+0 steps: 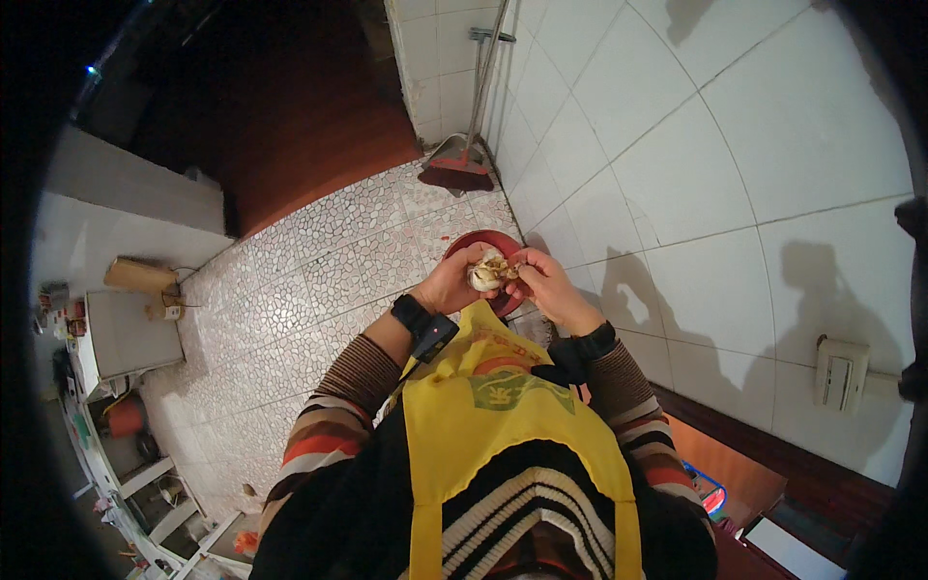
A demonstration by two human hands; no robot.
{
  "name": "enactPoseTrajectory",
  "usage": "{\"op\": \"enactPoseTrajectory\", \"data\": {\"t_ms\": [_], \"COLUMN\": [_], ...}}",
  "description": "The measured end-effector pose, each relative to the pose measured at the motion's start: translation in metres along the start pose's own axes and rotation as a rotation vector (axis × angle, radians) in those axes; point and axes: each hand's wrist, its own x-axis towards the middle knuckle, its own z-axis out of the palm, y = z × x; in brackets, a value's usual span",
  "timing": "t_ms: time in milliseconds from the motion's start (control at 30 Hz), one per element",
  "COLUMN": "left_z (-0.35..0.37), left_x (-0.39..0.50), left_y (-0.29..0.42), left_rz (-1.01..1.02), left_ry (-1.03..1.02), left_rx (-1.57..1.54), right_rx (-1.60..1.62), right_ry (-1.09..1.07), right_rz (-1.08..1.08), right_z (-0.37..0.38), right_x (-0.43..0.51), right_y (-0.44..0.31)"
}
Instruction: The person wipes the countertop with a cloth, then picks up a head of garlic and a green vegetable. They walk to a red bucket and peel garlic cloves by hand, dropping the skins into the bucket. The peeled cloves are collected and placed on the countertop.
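A garlic bulb [486, 272] with pale, partly opened skin sits in my left hand [455, 278], whose fingers wrap its side. My right hand [540, 281] is at the bulb's right side, with thumb and fingers pinching a small brownish piece [513, 271], perhaps garlic skin or part of the root; whether it is still joined to the bulb cannot be told. Below both hands stands a red basin [483, 236], its inside mostly hidden by them. A yellow apron [507, 384] covers my front, close under the wrists.
A broom [457, 174] and a dustpan [444, 148] stand in the corner beyond the basin. White wall tiles [681, 167] rise close on the right, with a wall switch [841, 375]. Shelving [145, 478] and a white cabinet [134, 333] are at the left, past the patterned floor.
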Motion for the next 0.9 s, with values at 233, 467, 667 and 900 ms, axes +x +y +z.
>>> {"op": "enactPoseTrajectory", "data": {"t_ms": [233, 467, 667, 900], "left_z": [0.001, 0.001, 0.01, 0.014], "left_x": [0.002, 0.006, -0.002, 0.004], "left_y": [-0.002, -0.009, -0.005, -0.008], "left_rz": [-0.018, -0.005, -0.027, 0.201], "left_ry": [0.055, 0.128, 0.049, 0.08], "left_rx": [0.055, 0.125, 0.621, 0.928], "right_rx": [0.044, -0.426, -0.362, -0.444], "right_ry": [0.061, 0.087, 0.007, 0.015], "right_rz": [0.045, -0.297, -0.19, -0.196], "right_z": [0.006, 0.008, -0.007, 0.004], "right_x": [-0.002, 0.003, 0.007, 0.009], "right_y": [-0.007, -0.004, 0.001, -0.005]}}
